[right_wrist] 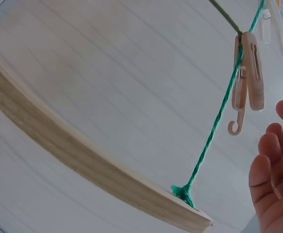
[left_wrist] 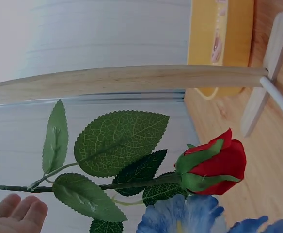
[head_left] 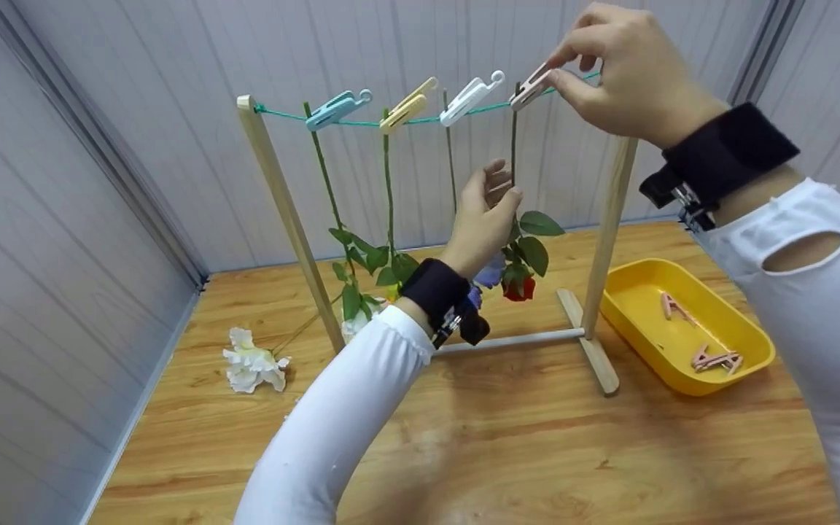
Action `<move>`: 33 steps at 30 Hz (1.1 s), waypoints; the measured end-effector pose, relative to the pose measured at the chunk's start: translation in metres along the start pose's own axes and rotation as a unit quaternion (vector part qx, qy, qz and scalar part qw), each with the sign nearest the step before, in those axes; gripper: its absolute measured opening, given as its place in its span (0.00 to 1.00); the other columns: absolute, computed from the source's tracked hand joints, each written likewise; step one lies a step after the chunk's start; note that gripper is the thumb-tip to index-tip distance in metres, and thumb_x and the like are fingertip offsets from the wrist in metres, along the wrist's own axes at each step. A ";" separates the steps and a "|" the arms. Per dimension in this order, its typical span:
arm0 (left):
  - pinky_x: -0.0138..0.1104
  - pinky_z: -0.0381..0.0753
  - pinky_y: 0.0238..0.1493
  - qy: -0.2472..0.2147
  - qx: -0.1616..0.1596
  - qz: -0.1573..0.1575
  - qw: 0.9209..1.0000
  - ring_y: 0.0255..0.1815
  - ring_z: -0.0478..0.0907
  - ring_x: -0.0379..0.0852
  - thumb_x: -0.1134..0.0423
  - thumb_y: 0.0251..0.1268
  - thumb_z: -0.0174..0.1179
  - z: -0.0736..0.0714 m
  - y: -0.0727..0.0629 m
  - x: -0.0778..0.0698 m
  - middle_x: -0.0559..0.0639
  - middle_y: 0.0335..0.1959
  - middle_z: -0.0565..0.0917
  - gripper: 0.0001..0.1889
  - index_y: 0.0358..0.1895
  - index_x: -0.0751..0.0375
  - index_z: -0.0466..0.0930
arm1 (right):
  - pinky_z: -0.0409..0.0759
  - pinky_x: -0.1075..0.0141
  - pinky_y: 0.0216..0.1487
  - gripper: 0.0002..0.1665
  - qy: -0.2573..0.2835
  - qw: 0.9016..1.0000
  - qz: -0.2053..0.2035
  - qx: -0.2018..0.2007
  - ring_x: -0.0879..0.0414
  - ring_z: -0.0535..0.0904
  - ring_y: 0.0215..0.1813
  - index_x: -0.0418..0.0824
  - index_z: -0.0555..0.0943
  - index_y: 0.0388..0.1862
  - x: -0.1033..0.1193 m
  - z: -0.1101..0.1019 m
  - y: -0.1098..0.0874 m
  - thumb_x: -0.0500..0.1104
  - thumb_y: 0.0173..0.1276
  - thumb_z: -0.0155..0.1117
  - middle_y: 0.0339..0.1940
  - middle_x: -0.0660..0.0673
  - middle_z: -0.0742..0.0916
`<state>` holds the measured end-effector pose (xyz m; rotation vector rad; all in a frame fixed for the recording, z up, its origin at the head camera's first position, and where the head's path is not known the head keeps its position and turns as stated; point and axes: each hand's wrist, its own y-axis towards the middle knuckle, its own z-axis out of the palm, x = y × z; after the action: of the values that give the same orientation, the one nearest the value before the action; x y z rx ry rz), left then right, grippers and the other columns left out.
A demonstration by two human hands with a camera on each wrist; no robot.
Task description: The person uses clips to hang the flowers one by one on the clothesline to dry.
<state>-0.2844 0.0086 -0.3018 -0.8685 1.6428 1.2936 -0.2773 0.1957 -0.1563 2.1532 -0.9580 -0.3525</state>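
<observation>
A red rose (head_left: 518, 289) hangs head down from a green line, its stem top clamped by a pale pink clothespin (right_wrist: 253, 73). Close to the handle end of that clothespin is my right hand (head_left: 628, 73); the right wrist view shows a gap between its fingers and the clip. My left hand (head_left: 483, 227) is beside the rose stem, fingers loosely bent and not wrapped round it. Along the line to the left, a white clothespin (head_left: 471, 100), a yellow clothespin (head_left: 405, 113) and a blue clothespin (head_left: 334, 111) each hold a stem. A blue flower (left_wrist: 180, 216) hangs beside the rose.
The wooden rack's right post (head_left: 613, 226) and left post (head_left: 285, 211) carry the green line (right_wrist: 214, 128). At right stands a yellow tub (head_left: 639, 321) with several pink clothespins (head_left: 715, 361). A white flower (head_left: 252, 362) lies on the wooden table (head_left: 507, 452) at left.
</observation>
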 end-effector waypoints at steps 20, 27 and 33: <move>0.36 0.85 0.47 0.085 0.041 0.089 0.992 0.47 0.81 0.47 0.68 0.82 0.56 -0.038 -0.064 0.015 0.59 0.51 0.81 0.13 0.62 0.67 0.72 | 0.63 0.82 0.23 0.13 0.077 0.995 -0.046 -0.046 0.73 0.63 0.19 0.30 0.86 0.21 -0.044 0.011 -0.101 0.30 0.68 0.66 0.14 0.43 0.82; 0.38 0.89 0.44 0.175 0.110 0.127 0.970 0.42 0.84 0.50 0.69 0.81 0.58 -0.052 -0.091 0.038 0.61 0.47 0.84 0.09 0.55 0.69 0.76 | 0.65 0.81 0.23 0.13 0.064 0.997 0.012 -0.030 0.72 0.64 0.18 0.33 0.85 0.19 -0.081 0.031 -0.159 0.29 0.65 0.67 0.14 0.47 0.82; 0.40 0.89 0.43 0.219 0.141 0.157 0.952 0.41 0.84 0.50 0.67 0.82 0.60 -0.062 -0.113 0.057 0.59 0.43 0.85 0.07 0.52 0.68 0.78 | 0.69 0.78 0.26 0.10 0.058 0.989 0.130 0.047 0.70 0.70 0.21 0.36 0.89 0.26 -0.110 0.055 -0.207 0.32 0.68 0.70 0.20 0.46 0.86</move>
<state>-0.2182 -0.0776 -0.3908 -0.7734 2.3314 1.0749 -0.2715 0.3394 -0.3490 2.0733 -1.1904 -0.0544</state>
